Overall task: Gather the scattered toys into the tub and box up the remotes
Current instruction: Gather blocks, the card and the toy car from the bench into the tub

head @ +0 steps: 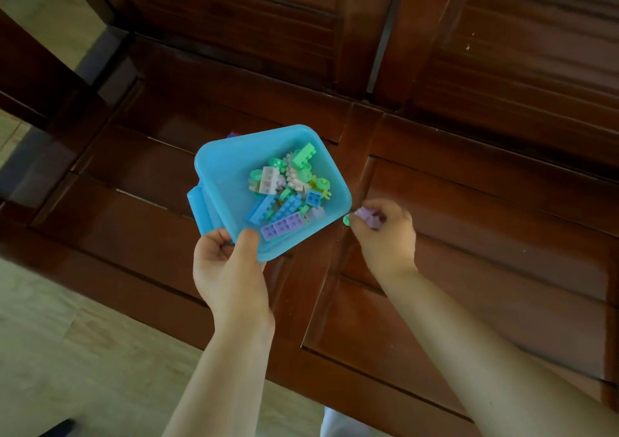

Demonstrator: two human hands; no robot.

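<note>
A light blue plastic tub (231, 165) is tilted above the dark wooden bench seat. Several toy bricks (288, 195) in green, blue, purple and white lie inside it. My left hand (231, 266) grips the tub's near corner, thumb over the rim. My right hand (385, 235) is just right of the tub, fingers closed on a purple brick (368, 217). A small green round piece (347, 219) shows at its fingertips. No remotes are in view.
A dark wooden bench (469, 219) with panelled seat and backrest fills most of the view. Pale tiled floor (67, 353) lies at the lower left. Something red and blue peeks out behind the tub's far edge (233, 134).
</note>
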